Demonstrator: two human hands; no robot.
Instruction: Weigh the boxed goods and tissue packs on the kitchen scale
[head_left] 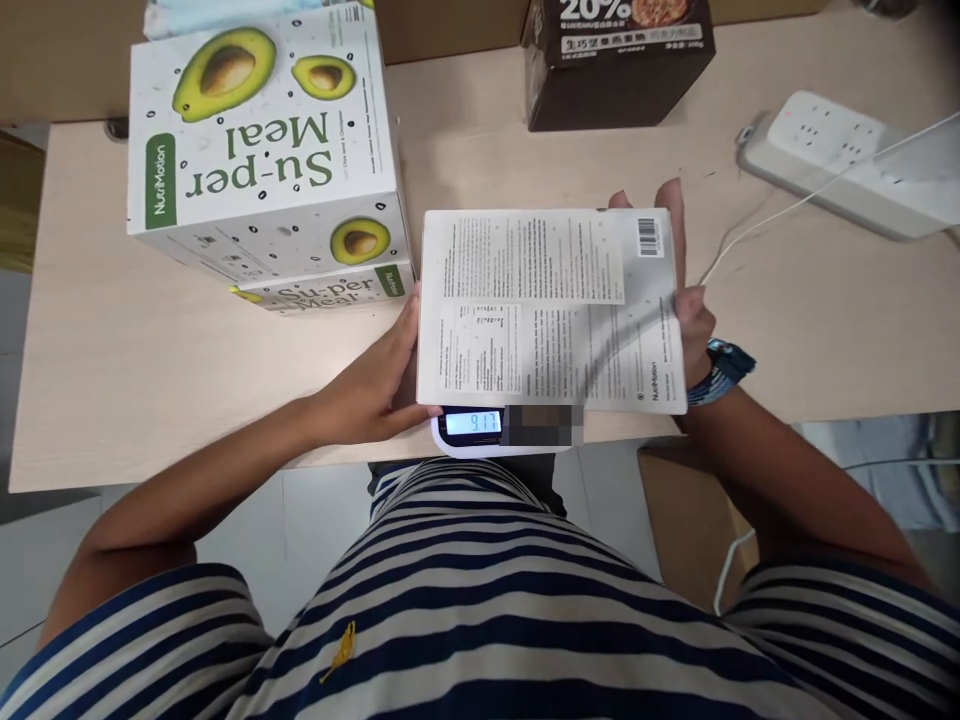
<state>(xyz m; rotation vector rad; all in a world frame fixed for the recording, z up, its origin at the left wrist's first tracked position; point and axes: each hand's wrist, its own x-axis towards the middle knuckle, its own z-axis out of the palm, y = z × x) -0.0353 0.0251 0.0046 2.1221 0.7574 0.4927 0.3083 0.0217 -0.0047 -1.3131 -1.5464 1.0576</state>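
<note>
A white printed box (551, 310), back panel up with a barcode at its far right corner, lies on a small white digital scale (480, 432) at the table's near edge. The scale's lit display reads about 917. My left hand (375, 385) grips the box's left side. On the right side, my right hand (686, 285) holds it, fingers over the far right corner. A blue band sits on that wrist.
Two stacked white avocado-print boxes (262, 130) stand at the back left. A dark brown box (615, 60) stands at the back centre. A white power strip (840, 160) with a white cable (757, 225) lies at right. A brown carton (690, 510) sits on the floor.
</note>
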